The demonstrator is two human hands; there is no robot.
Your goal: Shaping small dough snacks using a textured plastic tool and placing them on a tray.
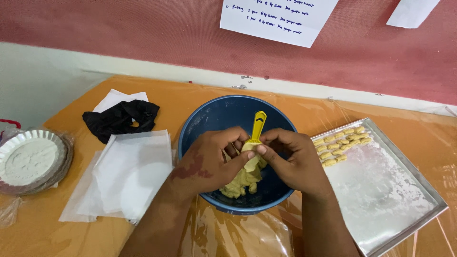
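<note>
Nearest, the table (57, 238) is wrapped in orange covering under clear plastic. Over it the left hand (209, 164) and right hand (290, 159) meet above one blue bowl (214, 119), fingertips pinched together on a lump of yellow dough (245, 176) beside one yellow scoop (257, 126). To the left lie white paper sheets (128, 176), one black cloth (119, 119) and one foil dish of flour (28, 159). To the right sits one floured metal tray (381, 190) holding two short rows of shaped dough pieces (342, 140). Beyond rises a red wall (143, 33) with two white papers (276, 19) pinned up.
</note>
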